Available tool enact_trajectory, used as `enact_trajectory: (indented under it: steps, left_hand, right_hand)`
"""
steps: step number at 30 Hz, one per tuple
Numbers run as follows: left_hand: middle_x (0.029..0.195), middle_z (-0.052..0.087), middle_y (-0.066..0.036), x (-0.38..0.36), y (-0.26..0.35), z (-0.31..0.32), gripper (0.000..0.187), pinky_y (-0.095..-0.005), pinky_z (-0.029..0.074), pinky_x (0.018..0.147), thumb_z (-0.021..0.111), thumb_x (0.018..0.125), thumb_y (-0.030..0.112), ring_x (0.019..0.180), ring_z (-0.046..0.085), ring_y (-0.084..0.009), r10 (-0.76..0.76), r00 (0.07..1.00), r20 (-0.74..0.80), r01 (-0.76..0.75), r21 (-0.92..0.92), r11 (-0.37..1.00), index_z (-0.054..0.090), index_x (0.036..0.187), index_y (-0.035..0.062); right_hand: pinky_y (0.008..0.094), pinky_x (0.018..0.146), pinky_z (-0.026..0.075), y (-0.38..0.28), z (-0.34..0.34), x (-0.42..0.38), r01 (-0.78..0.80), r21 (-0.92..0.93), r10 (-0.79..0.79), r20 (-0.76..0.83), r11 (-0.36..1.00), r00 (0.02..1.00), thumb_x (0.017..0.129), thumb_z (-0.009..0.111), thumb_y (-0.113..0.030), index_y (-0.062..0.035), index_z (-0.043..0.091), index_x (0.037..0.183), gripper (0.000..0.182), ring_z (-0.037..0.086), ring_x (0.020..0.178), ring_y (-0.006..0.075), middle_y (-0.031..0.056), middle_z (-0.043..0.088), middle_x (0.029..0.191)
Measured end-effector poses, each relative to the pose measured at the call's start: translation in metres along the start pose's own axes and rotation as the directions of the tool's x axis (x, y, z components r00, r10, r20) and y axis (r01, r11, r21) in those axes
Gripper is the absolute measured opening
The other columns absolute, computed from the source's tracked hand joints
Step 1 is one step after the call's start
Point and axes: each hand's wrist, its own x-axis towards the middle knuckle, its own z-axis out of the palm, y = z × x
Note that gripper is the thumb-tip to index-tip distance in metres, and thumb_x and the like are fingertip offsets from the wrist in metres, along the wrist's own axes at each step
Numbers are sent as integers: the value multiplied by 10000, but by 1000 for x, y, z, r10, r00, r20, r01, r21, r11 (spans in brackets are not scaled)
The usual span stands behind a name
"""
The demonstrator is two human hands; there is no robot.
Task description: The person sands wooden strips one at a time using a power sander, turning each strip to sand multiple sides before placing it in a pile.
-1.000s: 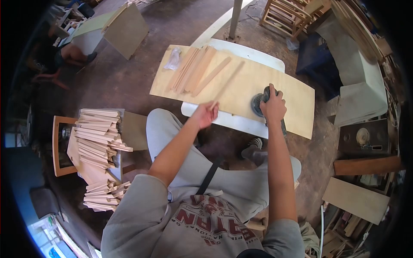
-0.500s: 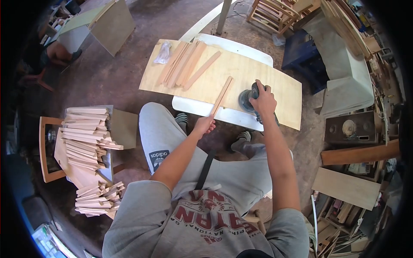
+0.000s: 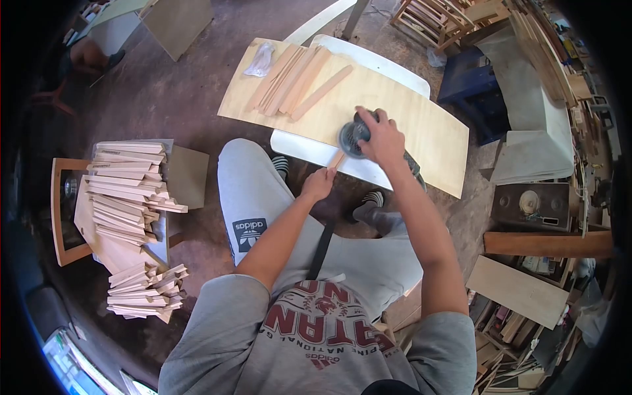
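Observation:
My left hand (image 3: 319,184) is closed on the near end of a narrow wooden strip (image 3: 337,158) at the front edge of the plywood board (image 3: 421,135). My right hand (image 3: 384,139) grips a dark sander (image 3: 354,137), which sits over the strip and hides its far part. Left of the sander, a single loose strip (image 3: 322,92) lies on the board beside a bundle of several strips (image 3: 288,79). A clear plastic bag (image 3: 261,59) rests at the board's far left corner.
Stacks of wooden pieces (image 3: 125,191) stand at the left, by a wooden frame (image 3: 58,214). A blue table (image 3: 469,85) and a speaker box (image 3: 532,207) are on the right. A seated person's leg (image 3: 89,54) shows at the upper left.
My right hand has moved the sander left onto the strip. My left hand still holds the strip's near end. The whole view has shifted slightly.

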Motion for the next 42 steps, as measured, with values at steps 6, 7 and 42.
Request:
enact_trajectory:
  steps: [6,7,42]
  left_hand:
    - [1125,708,-294,0,2,-1,569,-573,489,975,404,1099,470,1132,641,-493,7,1000,14,-8,56,998,695,1100,-20]
    - [1125,707,-295,1,0,-1,571,-573,490,974,406,1099,471,1130,641,-495,17,1000,12,-17,42,999,694,1097,-23]
    - [1080,709,-316,0,-2,-1,597,-590,504,938,425,1086,513,1070,656,-517,23,999,-23,-18,187,982,682,1129,-24]
  right_hand:
    - [495,843,616,24,1,26,-80,-48,80,0,996,997,731,871,-241,-419,469,1511,896,675,1116,392,136,564,1431]
    - [494,842,617,24,-1,24,-64,-53,65,8,997,998,729,873,-240,-421,467,1512,901,675,1116,391,137,563,1431]
    - [494,802,630,-25,-3,1,61,-45,-58,64,997,996,769,873,-243,-402,445,1519,878,681,1114,386,139,564,1414]
